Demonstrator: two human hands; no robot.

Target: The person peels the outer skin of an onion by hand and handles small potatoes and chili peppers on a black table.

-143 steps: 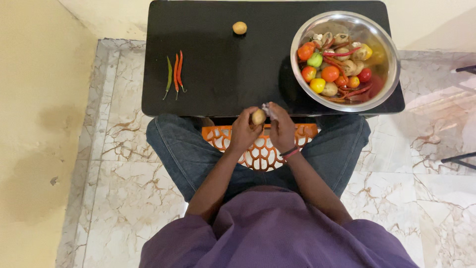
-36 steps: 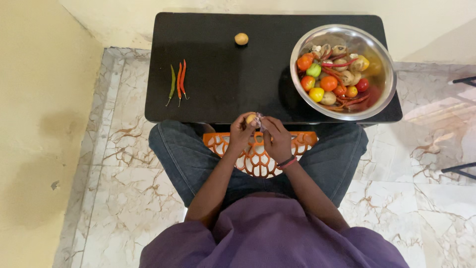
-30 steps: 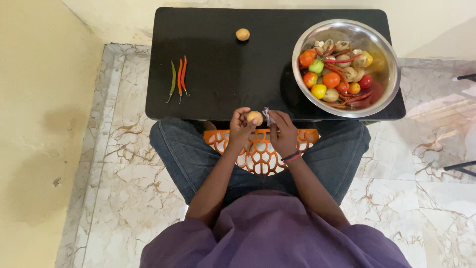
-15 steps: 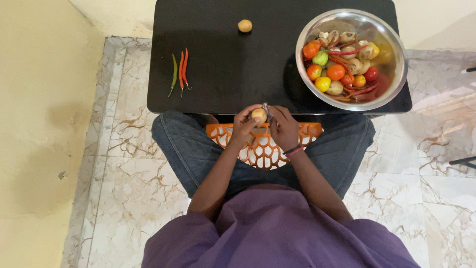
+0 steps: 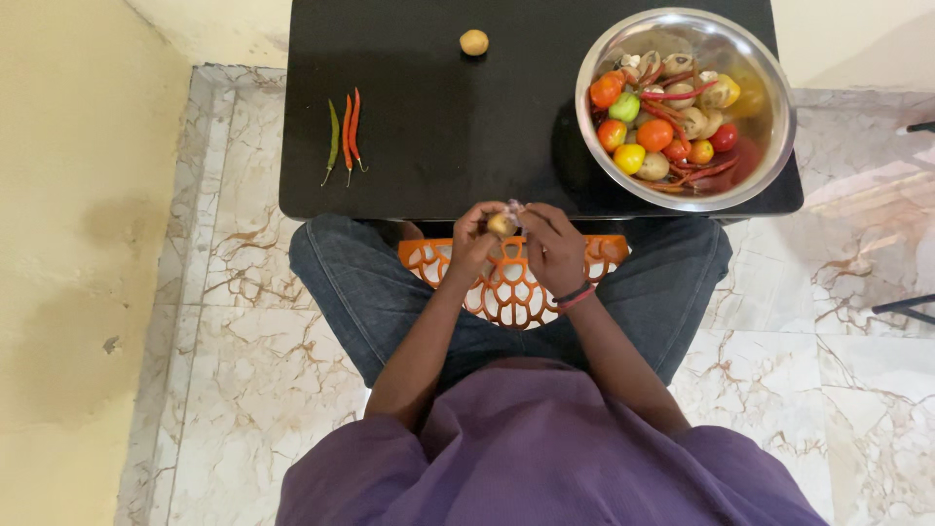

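Three slim chillies, one green and two red, lie at 10 o'clock on the glossy black table. At the table's near edge the left hand curls around a small round pale bulb; the right hand pinches its papery skin, closer in than a second ago. A shiny steel bowl of vegetables sits at 2 o'clock.

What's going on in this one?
A seated person holds a small round pale bulb in the left hand while the right hand picks at its skin, over an orange basket on the lap. On the black table lie three chillies, another bulb and a steel bowl of mixed vegetables.
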